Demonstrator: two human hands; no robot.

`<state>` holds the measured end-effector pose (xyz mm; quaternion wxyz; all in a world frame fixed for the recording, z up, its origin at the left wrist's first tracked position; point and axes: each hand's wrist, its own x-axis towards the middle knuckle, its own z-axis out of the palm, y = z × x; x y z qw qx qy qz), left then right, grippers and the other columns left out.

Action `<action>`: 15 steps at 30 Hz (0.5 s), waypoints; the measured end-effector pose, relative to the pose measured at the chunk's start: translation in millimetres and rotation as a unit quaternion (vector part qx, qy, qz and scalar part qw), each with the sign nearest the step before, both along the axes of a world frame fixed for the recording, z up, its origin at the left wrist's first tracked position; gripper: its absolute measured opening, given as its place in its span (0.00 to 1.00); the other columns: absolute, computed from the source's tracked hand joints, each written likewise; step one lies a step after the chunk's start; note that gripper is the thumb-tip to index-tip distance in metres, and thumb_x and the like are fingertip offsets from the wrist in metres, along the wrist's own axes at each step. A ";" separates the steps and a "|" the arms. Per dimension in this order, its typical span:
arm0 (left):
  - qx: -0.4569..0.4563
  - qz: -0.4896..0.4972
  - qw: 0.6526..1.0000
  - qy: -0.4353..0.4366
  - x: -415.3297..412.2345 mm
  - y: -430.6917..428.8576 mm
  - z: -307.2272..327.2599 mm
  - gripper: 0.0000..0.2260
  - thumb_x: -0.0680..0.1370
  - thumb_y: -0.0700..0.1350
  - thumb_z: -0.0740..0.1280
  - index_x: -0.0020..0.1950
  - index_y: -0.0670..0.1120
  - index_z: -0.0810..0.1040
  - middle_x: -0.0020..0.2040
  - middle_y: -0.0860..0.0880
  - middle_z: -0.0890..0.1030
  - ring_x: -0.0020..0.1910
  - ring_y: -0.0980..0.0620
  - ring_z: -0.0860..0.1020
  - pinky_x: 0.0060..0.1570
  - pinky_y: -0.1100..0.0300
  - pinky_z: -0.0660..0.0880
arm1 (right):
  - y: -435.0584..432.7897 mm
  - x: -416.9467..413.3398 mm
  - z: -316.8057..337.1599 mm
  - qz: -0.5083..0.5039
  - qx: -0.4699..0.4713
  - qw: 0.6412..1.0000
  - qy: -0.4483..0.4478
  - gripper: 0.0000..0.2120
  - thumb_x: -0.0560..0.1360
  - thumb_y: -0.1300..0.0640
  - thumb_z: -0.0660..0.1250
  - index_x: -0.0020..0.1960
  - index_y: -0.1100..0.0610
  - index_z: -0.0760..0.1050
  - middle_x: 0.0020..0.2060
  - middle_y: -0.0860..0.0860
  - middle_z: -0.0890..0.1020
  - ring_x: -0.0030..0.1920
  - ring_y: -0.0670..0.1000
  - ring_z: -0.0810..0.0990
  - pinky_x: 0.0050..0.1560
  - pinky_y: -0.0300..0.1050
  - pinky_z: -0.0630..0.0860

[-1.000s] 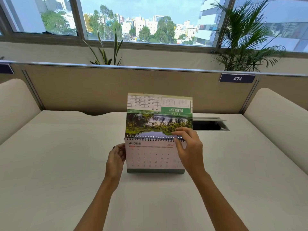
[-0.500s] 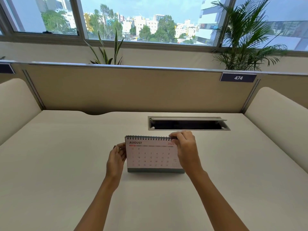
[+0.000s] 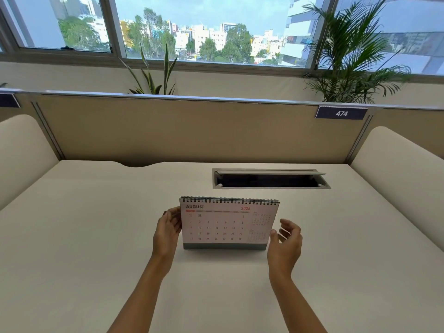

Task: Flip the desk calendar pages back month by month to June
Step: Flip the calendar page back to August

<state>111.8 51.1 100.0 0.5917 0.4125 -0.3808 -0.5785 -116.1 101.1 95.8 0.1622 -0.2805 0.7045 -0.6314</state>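
A spiral-bound desk calendar (image 3: 227,224) stands upright on the cream desk (image 3: 96,236), its front page reading AUGUST 2026. My left hand (image 3: 167,230) grips the calendar's left edge, fingers curled around it. My right hand (image 3: 286,241) hovers just off the lower right corner, fingers spread and holding nothing; the thumb tip is close to the page edge.
An open cable slot (image 3: 270,179) with a raised lid lies in the desk behind the calendar. A tan partition (image 3: 192,131) with a tag reading 474 (image 3: 341,113) closes the back. Padded cream side panels (image 3: 396,164) flank the desk.
The raised page with the waterfall picture has dropped over the back. My right hand left the spiral top and moved down to the right of the calendar, opening. The left hand stayed put.
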 end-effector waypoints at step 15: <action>0.001 -0.003 1.000 0.008 0.5 -2.1 -1.1 0.17 0.82 0.47 0.47 0.58 0.46 0.74 0.57 0.46 0.80 0.56 0.49 0.78 0.58 0.54 0.72 | 11.9 -1.6 -14.1 0.025 0.014 0.999 -0.020 0.08 0.71 0.61 0.73 0.47 0.57 0.76 0.44 0.53 0.82 0.45 0.53 0.80 0.49 0.48 0.80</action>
